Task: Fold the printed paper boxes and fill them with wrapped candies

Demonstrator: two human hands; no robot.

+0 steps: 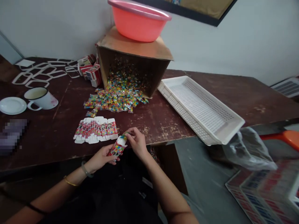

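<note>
My left hand (104, 157) is wrapped round a small red printed carton (117, 149), whose top flaps stand open toward the table. At its mouth my right hand (137, 142) pinches a small candy packet (124, 135), partly hidden by the fingers and the carton edge. Just beyond the hands, a fanned row of flat red-and-white cartons (96, 130) lies on the table. Behind these, a heap of colourful candy packets (116, 98) spills out of a cardboard box (137, 51) tipped on its side.
A pink basin (140, 23) sits on the box. To the right, a white perforated tray (203, 105) overhangs the table edge. On the left are an enamel mug (44, 99), a white lid (12, 105) and white bands (42, 74). Filled crates (263, 193) stand at lower right.
</note>
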